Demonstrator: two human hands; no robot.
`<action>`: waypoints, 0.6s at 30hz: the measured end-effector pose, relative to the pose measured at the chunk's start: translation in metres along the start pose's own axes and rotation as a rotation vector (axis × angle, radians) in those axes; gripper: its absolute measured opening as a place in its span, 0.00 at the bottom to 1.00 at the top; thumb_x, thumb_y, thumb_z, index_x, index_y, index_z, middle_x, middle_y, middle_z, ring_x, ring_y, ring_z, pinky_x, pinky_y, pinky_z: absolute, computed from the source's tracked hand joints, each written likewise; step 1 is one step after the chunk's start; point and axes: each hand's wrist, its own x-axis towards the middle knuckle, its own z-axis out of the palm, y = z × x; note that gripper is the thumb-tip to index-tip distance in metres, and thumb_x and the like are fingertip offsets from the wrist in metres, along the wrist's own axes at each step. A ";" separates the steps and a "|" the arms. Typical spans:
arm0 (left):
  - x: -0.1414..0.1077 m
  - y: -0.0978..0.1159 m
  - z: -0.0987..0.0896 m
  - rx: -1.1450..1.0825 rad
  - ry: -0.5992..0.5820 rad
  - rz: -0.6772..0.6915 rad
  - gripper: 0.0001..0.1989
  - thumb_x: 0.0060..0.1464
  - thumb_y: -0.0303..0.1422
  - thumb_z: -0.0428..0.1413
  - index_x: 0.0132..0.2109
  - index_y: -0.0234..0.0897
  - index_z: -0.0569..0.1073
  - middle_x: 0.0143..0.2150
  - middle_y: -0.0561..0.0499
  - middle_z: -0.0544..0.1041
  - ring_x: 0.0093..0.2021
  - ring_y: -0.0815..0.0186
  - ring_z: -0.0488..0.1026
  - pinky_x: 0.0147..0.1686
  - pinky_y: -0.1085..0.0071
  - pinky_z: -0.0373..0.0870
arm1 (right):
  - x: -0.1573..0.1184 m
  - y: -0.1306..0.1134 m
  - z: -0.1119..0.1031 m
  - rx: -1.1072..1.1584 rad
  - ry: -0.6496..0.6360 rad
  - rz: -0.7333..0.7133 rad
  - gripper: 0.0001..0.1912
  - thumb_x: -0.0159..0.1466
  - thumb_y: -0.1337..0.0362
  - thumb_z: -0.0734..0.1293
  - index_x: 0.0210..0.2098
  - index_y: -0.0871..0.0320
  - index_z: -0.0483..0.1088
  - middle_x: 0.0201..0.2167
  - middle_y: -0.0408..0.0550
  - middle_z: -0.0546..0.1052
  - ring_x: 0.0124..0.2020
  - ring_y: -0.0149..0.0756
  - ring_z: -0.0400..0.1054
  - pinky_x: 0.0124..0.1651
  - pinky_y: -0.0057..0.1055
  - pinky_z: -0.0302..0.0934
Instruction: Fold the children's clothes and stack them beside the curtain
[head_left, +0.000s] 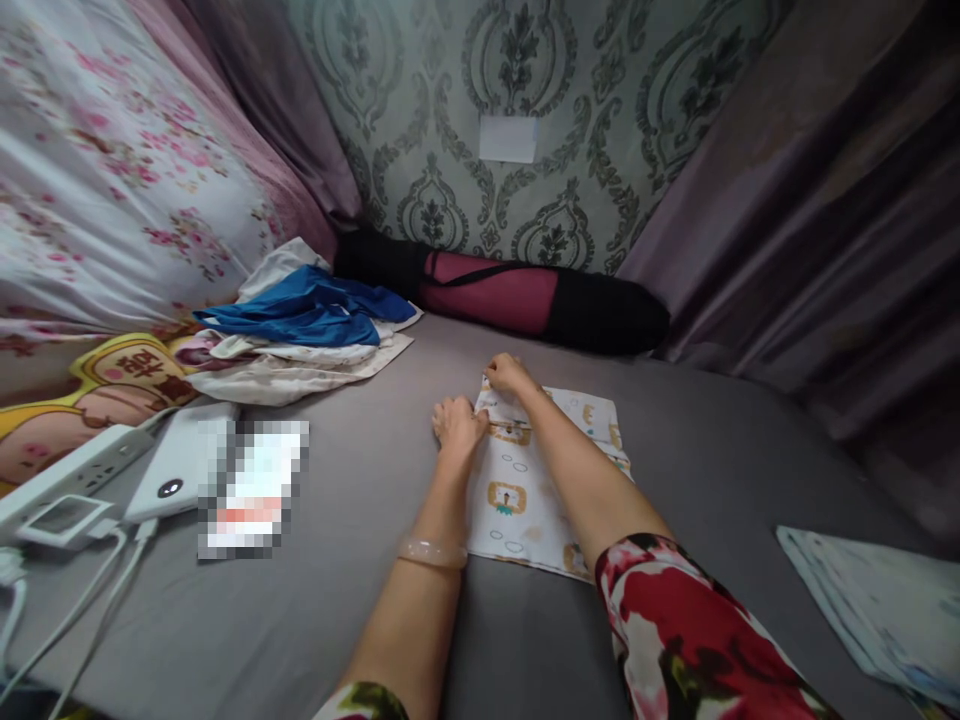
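Note:
A white cloth (pixel 517 540) printed with tan lion faces lies folded flat on the grey sheet. At its left edge, my left hand (pixel 459 424) has its fingers curled closed on the fabric. My right hand (pixel 511 374) reaches across the cloth and pinches its far left corner, just beyond the left hand. My right forearm covers part of the cloth's middle and right side. A pale bangle (pixel 433 553) circles my left wrist.
Crumpled blue and white clothes (pixel 307 310) lie to the far left. Nearer are a power strip (pixel 82 470), a white power bank (pixel 180 465) with cables, and a pixelated rectangle (pixel 255 490). A black-and-red long bag (pixel 495 292) lies along the wall. Folded pale fabric (pixel 877 610) rests at right.

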 end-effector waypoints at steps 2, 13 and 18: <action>0.000 0.000 -0.001 -0.004 -0.010 0.000 0.15 0.57 0.40 0.53 0.45 0.37 0.77 0.52 0.38 0.75 0.56 0.51 0.67 0.51 0.62 0.63 | 0.002 0.000 0.000 -0.012 -0.001 0.002 0.12 0.66 0.59 0.65 0.42 0.57 0.78 0.48 0.56 0.78 0.54 0.46 0.67 0.52 0.35 0.59; 0.002 -0.001 -0.001 0.008 -0.028 -0.007 0.13 0.58 0.34 0.50 0.44 0.35 0.77 0.51 0.37 0.75 0.57 0.50 0.67 0.51 0.61 0.63 | 0.000 0.009 0.041 0.015 0.274 -0.077 0.14 0.71 0.61 0.56 0.48 0.58 0.70 0.53 0.57 0.72 0.56 0.48 0.61 0.55 0.41 0.53; 0.002 -0.001 -0.002 0.028 -0.036 0.001 0.16 0.58 0.33 0.51 0.52 0.34 0.71 0.53 0.36 0.73 0.57 0.49 0.66 0.53 0.59 0.63 | 0.001 0.010 0.049 0.001 0.292 -0.087 0.16 0.71 0.59 0.56 0.49 0.59 0.70 0.52 0.57 0.72 0.55 0.48 0.61 0.56 0.40 0.53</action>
